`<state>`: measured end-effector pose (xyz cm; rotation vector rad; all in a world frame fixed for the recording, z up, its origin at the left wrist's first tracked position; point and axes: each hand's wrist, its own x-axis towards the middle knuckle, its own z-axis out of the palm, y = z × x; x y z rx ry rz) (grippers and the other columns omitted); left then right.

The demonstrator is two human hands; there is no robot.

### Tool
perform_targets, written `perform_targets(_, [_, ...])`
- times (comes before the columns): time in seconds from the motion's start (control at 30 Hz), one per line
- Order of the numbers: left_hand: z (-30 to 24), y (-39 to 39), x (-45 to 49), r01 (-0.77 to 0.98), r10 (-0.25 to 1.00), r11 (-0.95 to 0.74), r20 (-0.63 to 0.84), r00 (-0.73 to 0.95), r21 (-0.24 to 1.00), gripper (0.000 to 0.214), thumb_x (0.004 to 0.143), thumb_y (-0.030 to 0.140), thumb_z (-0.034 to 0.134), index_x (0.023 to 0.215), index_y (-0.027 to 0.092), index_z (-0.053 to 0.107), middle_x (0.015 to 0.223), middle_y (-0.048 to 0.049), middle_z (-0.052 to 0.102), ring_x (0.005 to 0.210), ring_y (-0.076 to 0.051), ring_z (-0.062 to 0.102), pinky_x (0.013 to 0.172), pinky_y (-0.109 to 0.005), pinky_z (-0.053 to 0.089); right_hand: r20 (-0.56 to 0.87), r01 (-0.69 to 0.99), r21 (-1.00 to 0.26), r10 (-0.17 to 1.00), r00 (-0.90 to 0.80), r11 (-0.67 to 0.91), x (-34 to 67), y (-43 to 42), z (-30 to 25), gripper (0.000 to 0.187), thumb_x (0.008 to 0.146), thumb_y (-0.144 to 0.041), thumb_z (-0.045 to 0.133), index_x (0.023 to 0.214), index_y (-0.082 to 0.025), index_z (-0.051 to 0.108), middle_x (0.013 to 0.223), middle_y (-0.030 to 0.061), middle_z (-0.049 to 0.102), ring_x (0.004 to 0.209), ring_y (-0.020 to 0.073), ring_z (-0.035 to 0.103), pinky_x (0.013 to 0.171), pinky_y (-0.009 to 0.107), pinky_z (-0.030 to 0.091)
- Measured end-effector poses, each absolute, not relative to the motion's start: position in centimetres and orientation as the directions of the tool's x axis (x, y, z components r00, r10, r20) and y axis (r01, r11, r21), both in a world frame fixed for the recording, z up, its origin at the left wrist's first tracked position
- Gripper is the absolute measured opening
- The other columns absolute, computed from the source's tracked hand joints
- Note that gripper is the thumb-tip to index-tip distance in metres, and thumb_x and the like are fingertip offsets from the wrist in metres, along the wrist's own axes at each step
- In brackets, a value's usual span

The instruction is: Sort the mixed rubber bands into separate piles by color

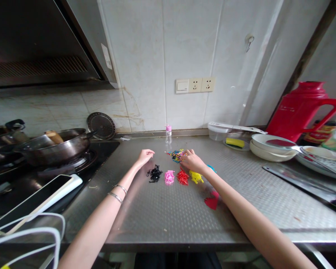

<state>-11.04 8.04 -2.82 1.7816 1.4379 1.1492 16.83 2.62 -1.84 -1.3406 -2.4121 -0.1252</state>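
My right hand reaches over a mixed pile of small coloured rubber bands, its curled fingertips at the pile's right edge. Whatever those fingers pinch is too small to make out. To the left, my left hand hovers with its fingers pressed together; anything between them is hidden. Nearer to me lie sorted piles: black bands, pink bands, red bands and yellow bands. Some blue bands show behind my right wrist, mostly covered.
A small bottle with a pink cap stands by the wall. Left are a phone, white cables and a pan on the stove. A cleaver, bowls, sponge and red flask sit right. A red scrap lies near my right forearm.
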Motion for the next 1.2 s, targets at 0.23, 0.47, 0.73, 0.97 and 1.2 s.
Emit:
perform_targets(0.23, [-2.5, 7.5, -10.8, 0.479, 0.971, -0.225, 0.238, 0.035, 0.848, 0.02, 0.066, 0.014, 0.05, 0.078, 0.009, 0.066, 0.063, -0.005, 0.063, 0.062, -0.013, 0.057, 0.058, -0.022, 0.041, 0.35, 0.848, -0.098, 0.816, -0.46, 0.52, 16.5, 3.0, -2.4, 0.023, 0.082, -0.03, 0.046, 0.096, -0.021, 0.062, 0.107, 0.01, 0.049, 0.1, 0.0213, 0.037, 0.083, 0.031, 0.037])
perform_targets(0.47, [-2.4, 7.2, -10.7, 0.474, 0.971, -0.22, 0.237, 0.026, 0.852, 0.019, 0.067, 0.012, 0.049, 0.078, 0.01, 0.065, 0.06, -0.0041, 0.061, 0.059, -0.011, 0.055, 0.056, -0.021, 0.04, 0.346, 0.85, -0.095, 0.818, -0.459, 0.517, 16.4, 3.9, -3.0, 0.025, 0.085, -0.032, 0.041, 0.092, -0.02, 0.061, 0.102, 0.0097, 0.05, 0.097, 0.0199, 0.039, 0.081, 0.03, 0.035])
perform_targets(0.73, [-2.5, 7.3, -10.8, 0.485, 0.973, -0.213, 0.228, 0.029, 0.848, 0.018, 0.068, 0.012, 0.05, 0.077, 0.011, 0.065, 0.06, -0.0036, 0.061, 0.059, -0.011, 0.055, 0.055, -0.02, 0.041, 0.366, 0.851, -0.086, 0.811, -0.456, 0.518, 16.6, 4.3, -3.5, 0.026, 0.086, -0.03, 0.038, 0.09, -0.016, 0.061, 0.097, 0.01, 0.051, 0.091, 0.0186, 0.04, 0.08, 0.029, 0.033])
perform_targets(0.97, [-2.6, 7.4, -10.8, 0.496, 0.973, -0.219, 0.229, 0.04, 0.84, 0.019, 0.068, 0.014, 0.05, 0.077, 0.01, 0.066, 0.059, -0.0035, 0.061, 0.058, -0.011, 0.055, 0.055, -0.021, 0.041, 0.343, 0.838, -0.132, 0.817, -0.463, 0.53, 17.2, 4.6, -3.6, 0.022, 0.083, -0.028, 0.045, 0.089, -0.018, 0.063, 0.099, 0.0093, 0.051, 0.094, 0.0193, 0.04, 0.081, 0.03, 0.032])
perform_targets(1.2, [-2.7, 7.4, -10.8, 0.509, 0.972, -0.222, 0.227, 0.054, 0.832, 0.02, 0.068, 0.012, 0.048, 0.077, 0.01, 0.066, 0.059, -0.0035, 0.06, 0.058, -0.011, 0.055, 0.054, -0.02, 0.041, 0.368, 0.823, -0.12, 0.795, -0.483, 0.555, 17.1, 4.6, -3.6, 0.022, 0.084, -0.026, 0.043, 0.084, -0.016, 0.062, 0.097, 0.0098, 0.053, 0.092, 0.0179, 0.042, 0.08, 0.03, 0.032])
